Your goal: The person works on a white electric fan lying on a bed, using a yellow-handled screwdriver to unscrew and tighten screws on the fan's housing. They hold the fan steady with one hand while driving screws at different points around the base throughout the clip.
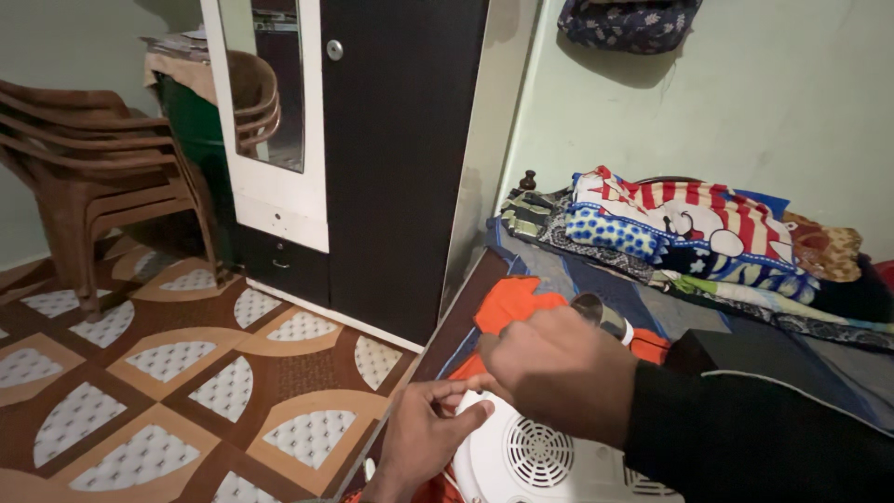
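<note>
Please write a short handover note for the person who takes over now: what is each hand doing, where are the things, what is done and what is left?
Left hand: open, fingers touching the rim of the white round appliance with the vent grille; no full grip.
Right hand: closed, knuckles up, just above the appliance; what it grips is hidden. A dark cylindrical object shows just behind it.
Things: the appliance lies on the orange cloth on the bed, near its edge. Folded blankets are stacked by the wall.
Done: both hands are at the appliance.
Left: it is not lifted yet and looks unopened.

R arm in black long sleeve (745,428), L forearm bare.
</note>
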Available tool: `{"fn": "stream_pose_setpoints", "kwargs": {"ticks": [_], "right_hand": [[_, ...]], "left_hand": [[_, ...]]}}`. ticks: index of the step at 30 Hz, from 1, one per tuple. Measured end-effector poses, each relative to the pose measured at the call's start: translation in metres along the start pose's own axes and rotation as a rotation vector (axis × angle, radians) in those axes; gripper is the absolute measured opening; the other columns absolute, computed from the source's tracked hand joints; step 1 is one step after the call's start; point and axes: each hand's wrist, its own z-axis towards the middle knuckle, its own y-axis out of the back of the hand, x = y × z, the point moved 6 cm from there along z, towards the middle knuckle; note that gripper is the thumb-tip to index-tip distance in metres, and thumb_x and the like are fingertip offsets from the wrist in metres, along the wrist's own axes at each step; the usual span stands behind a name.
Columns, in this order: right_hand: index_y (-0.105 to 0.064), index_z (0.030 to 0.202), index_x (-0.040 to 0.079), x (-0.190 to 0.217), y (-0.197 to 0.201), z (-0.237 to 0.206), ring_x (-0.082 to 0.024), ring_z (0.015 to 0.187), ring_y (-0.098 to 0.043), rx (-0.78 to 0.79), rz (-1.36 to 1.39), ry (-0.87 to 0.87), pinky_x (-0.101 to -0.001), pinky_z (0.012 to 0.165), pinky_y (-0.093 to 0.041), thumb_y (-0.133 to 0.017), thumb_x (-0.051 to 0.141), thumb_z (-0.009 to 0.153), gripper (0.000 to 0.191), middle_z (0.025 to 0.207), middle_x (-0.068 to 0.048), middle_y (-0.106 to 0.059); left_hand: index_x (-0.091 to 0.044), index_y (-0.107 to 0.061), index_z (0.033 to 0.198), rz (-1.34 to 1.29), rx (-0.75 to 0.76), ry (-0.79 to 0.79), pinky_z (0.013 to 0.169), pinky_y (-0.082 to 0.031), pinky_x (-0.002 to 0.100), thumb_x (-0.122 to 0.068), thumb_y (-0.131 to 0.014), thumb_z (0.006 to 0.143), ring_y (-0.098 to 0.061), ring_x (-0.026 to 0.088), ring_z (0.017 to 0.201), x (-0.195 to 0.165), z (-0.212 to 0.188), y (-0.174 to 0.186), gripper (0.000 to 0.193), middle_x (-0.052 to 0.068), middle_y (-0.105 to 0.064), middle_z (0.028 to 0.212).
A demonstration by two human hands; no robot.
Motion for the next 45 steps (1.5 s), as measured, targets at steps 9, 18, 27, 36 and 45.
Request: {"fn": "stream_pose_setpoints", "kwargs": {"ticks": [9, 18, 27, 36, 45], "right_hand": [[-0.060, 0.110, 0.003, 0.008, 0.001, 0.006, -0.032, 0.066, -0.068, 0.278, 0.082, -0.052, -0.0434, 0.060, -0.050, -0.065, 0.016, 0.087, 0.028, 0.075, -0.011, -0.066], [-0.068, 0.088, 0.007, 0.002, 0.001, 0.010, -0.028, 0.059, -0.061, 0.108, 0.056, -0.028, -0.0421, 0.057, -0.045, -0.065, 0.043, 0.094, 0.036, 0.069, -0.009, -0.061], [-0.053, 0.122, 0.004, -0.001, -0.014, -0.006, -0.026, 0.070, -0.066, 0.485, 0.150, -0.233, -0.0395, 0.065, -0.048, -0.062, 0.035, 0.101, 0.038, 0.076, -0.007, -0.064], [-0.057, 0.111, 0.003, -0.001, -0.010, 0.008, -0.031, 0.066, -0.067, 0.376, 0.076, -0.156, -0.0443, 0.059, -0.050, -0.066, 0.014, 0.086, 0.028, 0.075, -0.011, -0.068], [-0.065, 0.084, 0.008, 0.004, -0.006, 0.003, -0.031, 0.056, -0.063, 0.093, -0.031, -0.062, -0.0449, 0.052, -0.044, -0.066, 0.043, 0.096, 0.037, 0.064, -0.009, -0.063]], "left_hand": [[-0.002, -0.080, 0.110, 0.012, -0.033, -0.011, 0.063, -0.062, 0.025, -0.016, -0.081, 0.079, -0.079, 0.010, 0.068, -0.001, 0.000, 0.002, 0.034, 0.008, -0.084, 0.084], [-0.004, -0.080, 0.110, 0.068, 0.000, 0.034, 0.062, -0.062, 0.028, -0.017, -0.079, 0.081, -0.077, 0.012, 0.065, 0.000, 0.001, 0.000, 0.032, 0.009, -0.083, 0.081], [-0.005, -0.076, 0.116, 0.091, 0.027, 0.090, 0.066, -0.064, 0.027, -0.018, -0.078, 0.083, -0.078, 0.011, 0.069, 0.006, 0.005, 0.000, 0.036, 0.008, -0.083, 0.088], [-0.002, -0.077, 0.116, -0.041, 0.028, 0.058, 0.063, -0.061, 0.026, -0.015, -0.078, 0.083, -0.077, 0.011, 0.068, 0.002, 0.000, -0.002, 0.036, 0.010, -0.084, 0.086], [0.001, -0.082, 0.105, -0.020, -0.016, -0.018, 0.063, -0.060, 0.025, -0.012, -0.079, 0.081, -0.077, 0.010, 0.069, 0.000, 0.000, 0.001, 0.027, 0.008, -0.084, 0.084]]}}
